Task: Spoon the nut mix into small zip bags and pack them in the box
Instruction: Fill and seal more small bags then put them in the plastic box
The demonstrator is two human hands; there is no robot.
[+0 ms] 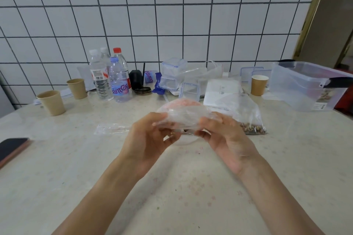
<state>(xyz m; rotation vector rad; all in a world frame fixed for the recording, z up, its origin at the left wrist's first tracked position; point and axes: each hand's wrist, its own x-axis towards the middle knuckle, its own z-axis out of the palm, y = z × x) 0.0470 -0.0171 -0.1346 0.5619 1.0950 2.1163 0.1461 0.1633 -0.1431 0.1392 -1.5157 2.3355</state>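
Here, "Ganten" labels the water bottle [120, 82].

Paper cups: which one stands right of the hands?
The paper cup beside the clear plastic box, with its white inside showing; the other two stand at the table's left.

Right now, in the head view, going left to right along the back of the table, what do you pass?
Two paper cups → water bottles → black device → small clear containers → white box → another paper cup → large clear storage box.
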